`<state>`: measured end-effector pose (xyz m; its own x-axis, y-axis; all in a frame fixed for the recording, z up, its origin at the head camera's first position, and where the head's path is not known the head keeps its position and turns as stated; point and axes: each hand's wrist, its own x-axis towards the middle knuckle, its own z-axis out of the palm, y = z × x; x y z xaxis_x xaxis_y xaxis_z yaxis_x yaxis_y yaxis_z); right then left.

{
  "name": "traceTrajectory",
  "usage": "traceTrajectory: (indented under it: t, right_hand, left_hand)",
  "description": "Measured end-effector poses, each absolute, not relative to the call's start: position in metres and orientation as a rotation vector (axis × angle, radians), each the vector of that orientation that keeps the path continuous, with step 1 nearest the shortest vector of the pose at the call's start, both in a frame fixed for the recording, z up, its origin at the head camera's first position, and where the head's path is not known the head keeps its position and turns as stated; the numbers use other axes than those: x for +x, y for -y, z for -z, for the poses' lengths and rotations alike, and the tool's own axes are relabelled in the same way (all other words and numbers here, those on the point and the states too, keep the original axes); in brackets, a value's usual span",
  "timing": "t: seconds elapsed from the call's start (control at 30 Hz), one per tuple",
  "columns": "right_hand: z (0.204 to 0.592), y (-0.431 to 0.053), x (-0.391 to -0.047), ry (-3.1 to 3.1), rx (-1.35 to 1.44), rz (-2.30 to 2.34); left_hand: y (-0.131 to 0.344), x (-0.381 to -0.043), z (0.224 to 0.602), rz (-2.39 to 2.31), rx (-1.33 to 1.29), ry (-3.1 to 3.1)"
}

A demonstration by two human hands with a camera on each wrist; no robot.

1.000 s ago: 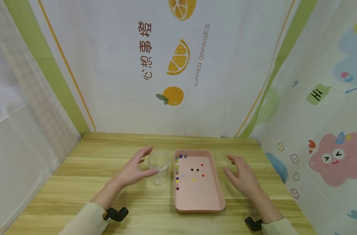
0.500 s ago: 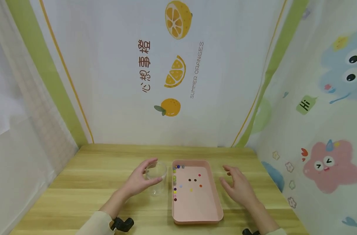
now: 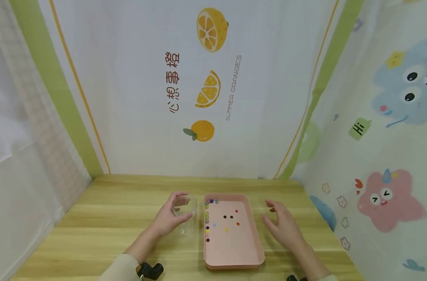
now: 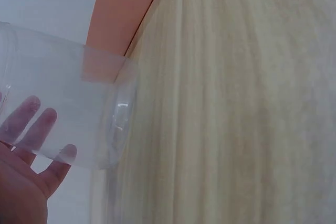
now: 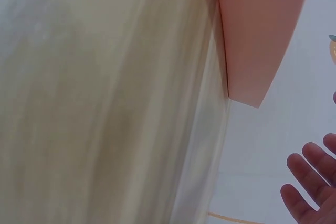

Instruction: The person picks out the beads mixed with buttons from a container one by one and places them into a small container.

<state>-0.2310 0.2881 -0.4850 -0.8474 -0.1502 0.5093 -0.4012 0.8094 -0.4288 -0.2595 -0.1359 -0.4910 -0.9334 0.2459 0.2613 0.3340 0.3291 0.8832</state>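
Note:
A clear, see-through jar (image 3: 187, 227) stands upright on the table just left of a pink tray (image 3: 234, 251). My left hand (image 3: 164, 219) holds the jar near its rim, thumb in front and fingers round the far side. Through the jar's wall (image 4: 68, 87) in the left wrist view, several fingertips show. Small coloured beads (image 3: 207, 228) line the tray's left wall, and several more lie scattered in its middle. To the right of the tray, my right hand (image 3: 283, 227) hovers with relaxed fingers, holding nothing. Its fingers (image 5: 310, 174) appear apart from the tray in the right wrist view.
The wooden table (image 3: 129, 207) extends around the tray. A white curtain (image 3: 136, 117) printed with oranges hangs behind it, and a cartoon-printed cloth (image 3: 385, 148) hangs on the right.
The head view has tilted up, so the table sits lower in it. My left hand has closed in round the jar. The right hand stays beside the tray.

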Motion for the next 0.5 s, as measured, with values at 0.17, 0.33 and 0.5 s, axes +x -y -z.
traceTrajectory:
  t: [0.17,0.33,0.5]
  right_hand:
    - [0.484,-0.285,-0.234,2.546,0.384,-0.846]
    - [0.477,-0.280,-0.238,2.562,0.393,-0.941]
    - [0.469,-0.270,-0.242,2.570,0.384,-1.078]
  left_hand:
    - [0.136,-0.261,0.491,1.729,-0.571,2.464]
    - [0.136,-0.262,0.492,1.758,-0.569,2.464]
    - [0.136,-0.261,0.492,1.795,-0.571,2.448]
